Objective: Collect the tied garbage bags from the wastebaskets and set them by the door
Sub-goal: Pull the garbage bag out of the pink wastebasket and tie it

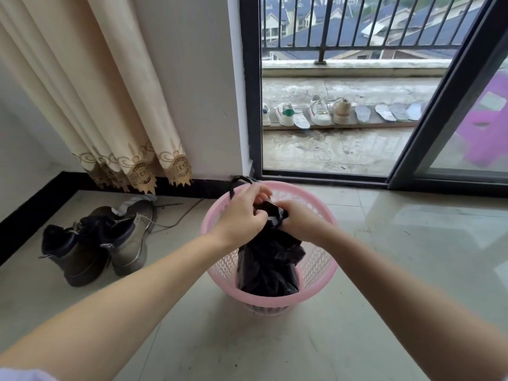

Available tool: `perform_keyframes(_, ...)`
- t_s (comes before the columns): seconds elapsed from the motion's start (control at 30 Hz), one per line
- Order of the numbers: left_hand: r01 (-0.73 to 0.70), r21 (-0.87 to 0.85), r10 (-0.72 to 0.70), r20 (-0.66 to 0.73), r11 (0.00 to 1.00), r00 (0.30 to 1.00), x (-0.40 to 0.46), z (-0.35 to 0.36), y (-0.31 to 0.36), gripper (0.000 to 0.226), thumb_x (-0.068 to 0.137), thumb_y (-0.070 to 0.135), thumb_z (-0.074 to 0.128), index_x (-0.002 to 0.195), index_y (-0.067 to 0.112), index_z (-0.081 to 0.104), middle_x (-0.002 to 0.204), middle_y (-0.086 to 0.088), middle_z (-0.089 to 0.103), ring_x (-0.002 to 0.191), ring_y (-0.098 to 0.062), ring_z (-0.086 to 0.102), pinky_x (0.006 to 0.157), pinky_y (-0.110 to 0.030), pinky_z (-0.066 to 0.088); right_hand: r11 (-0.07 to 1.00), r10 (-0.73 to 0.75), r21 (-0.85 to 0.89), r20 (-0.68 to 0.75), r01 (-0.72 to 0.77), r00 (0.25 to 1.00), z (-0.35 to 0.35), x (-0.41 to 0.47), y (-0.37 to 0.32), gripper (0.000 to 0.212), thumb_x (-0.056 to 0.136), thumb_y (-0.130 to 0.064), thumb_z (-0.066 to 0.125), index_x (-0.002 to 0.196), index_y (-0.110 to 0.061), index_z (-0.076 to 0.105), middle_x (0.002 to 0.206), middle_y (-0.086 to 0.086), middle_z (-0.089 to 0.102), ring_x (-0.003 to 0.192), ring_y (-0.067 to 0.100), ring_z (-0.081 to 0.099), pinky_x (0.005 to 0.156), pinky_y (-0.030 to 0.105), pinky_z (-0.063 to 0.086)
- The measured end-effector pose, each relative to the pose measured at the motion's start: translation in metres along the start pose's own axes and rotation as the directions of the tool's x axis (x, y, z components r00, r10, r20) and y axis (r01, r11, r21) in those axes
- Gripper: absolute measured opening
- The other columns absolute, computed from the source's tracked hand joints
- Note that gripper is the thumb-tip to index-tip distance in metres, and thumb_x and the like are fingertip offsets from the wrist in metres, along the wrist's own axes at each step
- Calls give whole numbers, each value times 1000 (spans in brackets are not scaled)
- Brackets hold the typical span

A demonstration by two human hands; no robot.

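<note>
Black bag (pixel 268 266) neck gripped in my left hand (pixel 242 215) and right hand (pixel 299 220); thin plastic may tear, or pink basket (pixel 319 259) lift with it.

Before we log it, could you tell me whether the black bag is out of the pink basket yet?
Still in: black bag sits inside pink basket.

Glossy tiled floor (pixel 384 270) under pink wastebasket (pixel 319 265), dark boots (pixel 96 243), perhaps a cord (pixel 181 218).

Two bare forearms, a pale lavender-white sleeve (pixel 24 375) edge at the left.
</note>
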State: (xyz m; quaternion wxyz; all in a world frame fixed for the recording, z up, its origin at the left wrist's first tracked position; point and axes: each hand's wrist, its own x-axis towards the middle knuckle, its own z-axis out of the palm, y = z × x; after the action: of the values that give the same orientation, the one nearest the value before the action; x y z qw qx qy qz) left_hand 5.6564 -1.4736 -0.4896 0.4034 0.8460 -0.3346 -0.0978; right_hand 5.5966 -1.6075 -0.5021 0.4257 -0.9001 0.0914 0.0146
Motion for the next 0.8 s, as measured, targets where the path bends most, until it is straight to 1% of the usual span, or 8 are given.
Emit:
perform_keyframes(0.1,47,221,-107,267,974,958,6,-15,-17,70,71,27,52,138,34,33,144,4,35,135,-17,28,114,-35,24,998,61,-9,80,-60,995,-11,-4,-3,25,88,-3,52,102,-16,69,73,-8,63,68,9,57,59,18,45)
perform_keyframes(0.17,256,78,-261,496,963,828,-1,-16,-19,54,82,24,56,132,35,38,132,3,50,121,-14,48,99,-27,42,999,50,7,32,-51,998,-9,-4,-2,23,88,-5,53,98,-16,70,79,-3,66,76,15,62,70,26,50)
perform_keyframes(0.27,286,-22,-261,350,958,900,-4,-5,-20,24,92,10,46,113,21,53,104,-2,62,95,-15,60,78,-26,51,976,40,213,57,-51,998,-7,-4,1,21,85,-9,60,105,-10,64,98,13,68,93,22,64,89,39,53)
perform_keyframes(0.33,338,-197,-301,195,920,933,1,-4,-20,21,91,3,42,104,11,57,95,-8,63,87,-19,61,76,-33,54,936,22,334,252,-108,968,-6,-4,5,56,81,-18,67,132,-18,44,119,9,62,110,20,61,98,40,50)
perform_keyframes(0.43,450,-506,-336,304,736,891,5,-4,-12,21,94,-1,40,105,3,58,88,-10,63,74,-17,63,60,-26,55,998,-16,68,280,-3,960,9,-6,1,99,74,-31,76,146,-34,10,138,-2,43,124,16,48,103,34,43)
perform_keyframes(0.57,500,-441,-273,481,745,833,1,-10,-3,18,96,6,44,95,8,62,90,-8,65,79,-18,63,87,-36,52,993,-78,-89,30,81,996,18,-1,1,57,81,-19,71,131,-14,44,121,7,61,111,23,57,80,22,38)
perform_keyframes(0.73,405,-445,-434,39,799,900,17,-38,-24,26,92,12,51,117,9,58,107,-10,66,79,-18,69,75,-31,52,998,5,-56,-249,-19,969,-4,5,-2,31,83,-8,59,113,-17,63,96,-3,64,91,14,58,70,17,37)
perform_keyframes(0.8,448,-230,-486,-149,864,861,10,-42,-51,52,88,21,60,136,9,44,125,-12,54,105,-23,60,85,-34,48,989,83,145,-301,-40,950,-16,7,-2,26,85,-7,59,105,-23,61,91,-5,64,90,16,62,78,25,46)
